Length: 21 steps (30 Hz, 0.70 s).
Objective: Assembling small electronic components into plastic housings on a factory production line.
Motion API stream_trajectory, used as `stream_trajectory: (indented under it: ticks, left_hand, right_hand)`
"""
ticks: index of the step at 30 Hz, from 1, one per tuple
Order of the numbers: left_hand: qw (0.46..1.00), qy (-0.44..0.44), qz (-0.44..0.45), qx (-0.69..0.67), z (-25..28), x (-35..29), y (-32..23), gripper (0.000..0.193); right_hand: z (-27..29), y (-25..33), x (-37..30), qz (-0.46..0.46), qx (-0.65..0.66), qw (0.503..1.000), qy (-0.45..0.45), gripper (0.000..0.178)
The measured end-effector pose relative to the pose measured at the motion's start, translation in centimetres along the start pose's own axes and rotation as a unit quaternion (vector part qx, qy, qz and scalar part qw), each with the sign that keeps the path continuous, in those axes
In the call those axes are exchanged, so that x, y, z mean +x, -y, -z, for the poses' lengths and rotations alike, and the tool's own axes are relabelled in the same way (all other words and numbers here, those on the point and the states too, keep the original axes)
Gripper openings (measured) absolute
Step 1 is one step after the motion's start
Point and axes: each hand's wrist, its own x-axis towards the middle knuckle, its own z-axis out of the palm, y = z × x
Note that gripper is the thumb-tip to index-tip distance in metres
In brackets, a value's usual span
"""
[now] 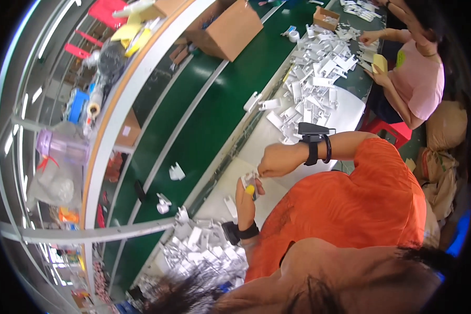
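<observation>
My left hand [245,201], with a yellow cover on one fingertip, is closed round a small white plastic part [249,180]. Close above it, my right hand [280,159] has its fingers pinched together at the part's edge; whatever they grip is too small to make out. Both hands are over the pale work surface [214,184]. A loose white plastic piece [230,206] lies beside my left hand. A large heap of white plastic parts [204,246] fills the surface at the lower left of my left hand, and another heap [319,78] spreads beyond my right hand.
A green conveyor belt [193,137] runs alongside, carrying a few white pieces [176,171] and a large cardboard box [227,31]. A shelf edge [105,131] with goods stands beyond. At the upper right, a co-worker in a pink top [418,78] handles a yellow object [380,63].
</observation>
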Motion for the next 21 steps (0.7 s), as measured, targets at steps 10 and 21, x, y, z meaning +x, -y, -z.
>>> stream_trajectory:
  ticks: [10, 21]
  left_hand:
    - [0.979, -0.069, -0.006, -0.194, -0.9, 0.2, 1.4, 0.037]
    - [0.970, -0.088, -0.036, -0.224, -1.6, 0.2, 1.6, 0.028]
  right_hand:
    - [-2.3, 1.8, 1.8, -0.003, -0.033, 0.916, -0.400, 0.020]
    - [-2.4, 2.5, 1.5, 0.007, 0.009, 0.927, -0.374, 0.022]
